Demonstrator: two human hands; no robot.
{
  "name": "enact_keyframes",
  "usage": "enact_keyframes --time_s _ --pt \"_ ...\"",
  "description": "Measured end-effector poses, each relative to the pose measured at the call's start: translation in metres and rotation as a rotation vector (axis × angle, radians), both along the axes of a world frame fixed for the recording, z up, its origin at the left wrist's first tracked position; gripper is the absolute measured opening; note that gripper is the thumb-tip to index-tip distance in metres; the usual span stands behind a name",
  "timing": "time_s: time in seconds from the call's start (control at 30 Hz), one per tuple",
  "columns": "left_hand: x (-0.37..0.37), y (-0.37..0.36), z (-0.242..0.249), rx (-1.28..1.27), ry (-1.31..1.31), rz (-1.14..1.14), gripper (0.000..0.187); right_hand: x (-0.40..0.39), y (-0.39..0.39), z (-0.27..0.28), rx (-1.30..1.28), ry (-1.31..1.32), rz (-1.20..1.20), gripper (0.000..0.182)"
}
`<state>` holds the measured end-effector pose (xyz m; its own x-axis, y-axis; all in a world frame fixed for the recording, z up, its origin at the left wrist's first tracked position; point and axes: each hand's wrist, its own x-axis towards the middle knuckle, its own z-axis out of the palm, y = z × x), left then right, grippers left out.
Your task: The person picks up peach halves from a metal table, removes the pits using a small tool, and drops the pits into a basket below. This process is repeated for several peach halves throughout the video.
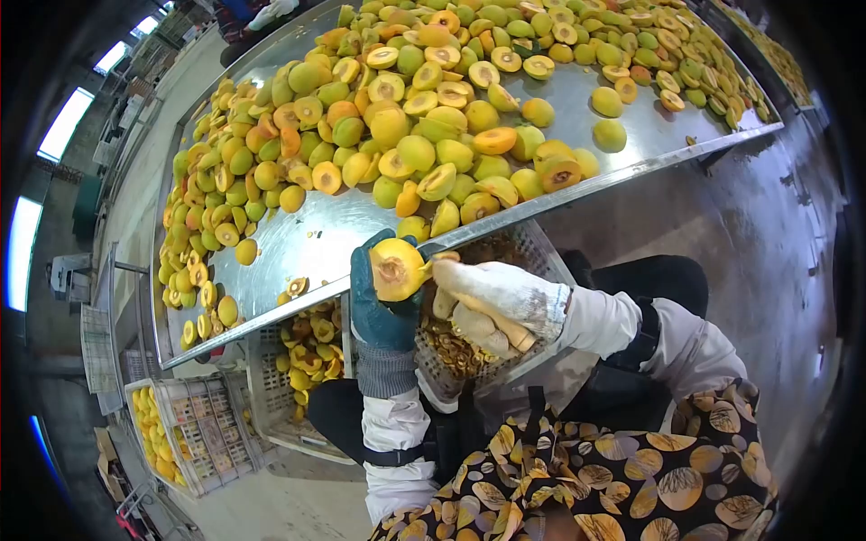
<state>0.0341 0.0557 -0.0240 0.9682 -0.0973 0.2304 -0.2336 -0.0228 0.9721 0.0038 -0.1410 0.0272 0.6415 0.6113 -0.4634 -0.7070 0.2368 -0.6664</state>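
Note:
My left hand [383, 316], in a teal coated glove with a grey cuff, is closed around a yellow peach half [397, 269]. Its cut face with the reddish hollow is turned up toward me. Close on the right, my right hand [487, 298] wears a white, stained glove and is closed on a wooden-handled tool [512, 332]. The handle sticks out below the fingers; the working end, at the peach's right edge, is mostly covered by the glove. Both hands are just off the front edge of a metal table [338, 216].
Piled peaches [388, 126], whole and halved, cover much of the table. Beneath my right hand stands a crate [541, 248] with pits and scraps. Another crate [266, 383] with peach pieces is left of it, and a further crate [194, 424] stands on the floor. A co-worker's gloved hand [272, 13] shows at the far left.

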Motion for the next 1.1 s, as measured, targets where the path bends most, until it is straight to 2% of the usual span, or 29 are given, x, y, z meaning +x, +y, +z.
enact_keyframes --time_s 0.03,0.07,0.17,0.3,0.37,0.4,0.43,0.47,0.5,0.57,0.6,0.67,0.77,0.87,0.97,1.0,1.1 --pt "-0.003 -0.001 0.006 0.346 -0.169 0.083 0.043 0.001 0.002 -0.001 -0.024 -0.005 -0.05 0.063" --pt "-0.004 0.0 0.005 0.361 -0.21 0.11 0.039 0.003 0.003 0.0 -0.094 -0.044 -0.022 0.063" --pt "0.0 0.005 -0.022 -0.884 0.346 0.008 0.04 0.009 0.004 0.0 -0.299 -0.154 0.056 0.061" --pt "-0.002 -0.004 -0.031 -0.913 0.388 0.054 0.04 0.003 0.004 0.018 -0.358 -0.277 0.172 0.063" --pt "0.007 -0.002 -0.055 -1.05 0.447 -0.022 0.038 0.001 0.006 0.004 -0.539 -0.545 0.122 0.056" --pt "0.001 -0.022 -0.035 -0.958 0.445 0.22 0.039 0.001 0.008 -0.01 -0.659 -0.73 0.075 0.054" --pt "0.0 -0.026 -0.038 -0.925 0.422 0.238 0.041 0.002 0.011 -0.009 -0.779 -0.915 0.027 0.052" --pt "-0.001 -0.028 -0.042 -0.892 0.396 0.258 0.042 0.0 0.008 -0.001 -0.816 -0.859 0.072 0.049" --pt "-0.003 -0.03 -0.044 -0.856 0.371 0.279 0.043 -0.001 0.008 -0.002 -0.859 -0.939 0.067 0.049" --pt "-0.011 -0.044 -0.003 -0.799 0.356 0.246 0.046 -0.004 0.01 -0.006 -0.94 -1.1 0.055 0.05" --pt "-0.014 -0.049 0.011 -0.77 0.352 0.229 0.048 -0.004 0.01 -0.011 -0.914 -1.099 0.018 0.051" --pt "-0.013 -0.051 0.004 -0.608 0.243 0.249 0.051 -0.001 0.012 -0.022 -0.865 -1.099 -0.055 0.053" --pt "-0.017 -0.058 0.007 -0.333 0.075 0.336 0.054 0.006 0.008 0.001 -0.493 -0.441 0.093 0.057" --pt "-0.025 -0.066 0.027 -0.134 -0.006 0.374 0.054 0.004 0.003 0.005 -0.219 -0.202 0.128 0.06" --pt "-0.026 -0.066 0.026 -0.08 -0.091 0.389 0.055 0.005 0.004 0.011 -0.125 -0.002 0.114 0.059" --pt "-0.024 -0.066 0.025 -0.079 -0.127 0.391 0.055 0.004 0.001 0.007 -0.063 -0.03 0.132 0.056" --pt "-0.028 -0.072 0.03 -0.202 -0.044 0.419 0.054 0.01 -0.003 0.0 -0.312 -0.297 0.273 0.07"
